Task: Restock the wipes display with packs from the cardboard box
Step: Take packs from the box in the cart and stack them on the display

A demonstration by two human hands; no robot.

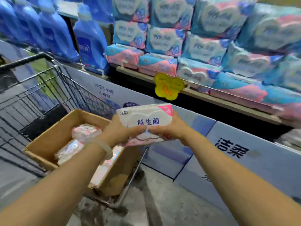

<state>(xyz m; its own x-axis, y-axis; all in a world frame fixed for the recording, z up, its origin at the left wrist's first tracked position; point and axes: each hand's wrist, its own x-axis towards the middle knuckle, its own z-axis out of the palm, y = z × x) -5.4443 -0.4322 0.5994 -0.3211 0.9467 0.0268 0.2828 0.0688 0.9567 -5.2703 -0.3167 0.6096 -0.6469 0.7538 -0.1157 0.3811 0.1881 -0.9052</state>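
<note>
1. Shop shelving fills the background: a wipes display of stacked blue and pink packs is seen on a shelf, with blue bottles lined up to its left.
2. Large pale-blue printed cartons are ranged along the floor below the shelf.
3. A wire shopping cart is seen at left, and an open cardboard box is carried in it, with more pink and white packs lying inside.
4. A yellow price tag is clipped to the shelf edge.
5. A white wipes pack is held above the box's right end, below the display, gripped from both sides by the left hand and the right hand, fingers curled round it.
6. A pale bangle is worn on the left wrist.
</note>
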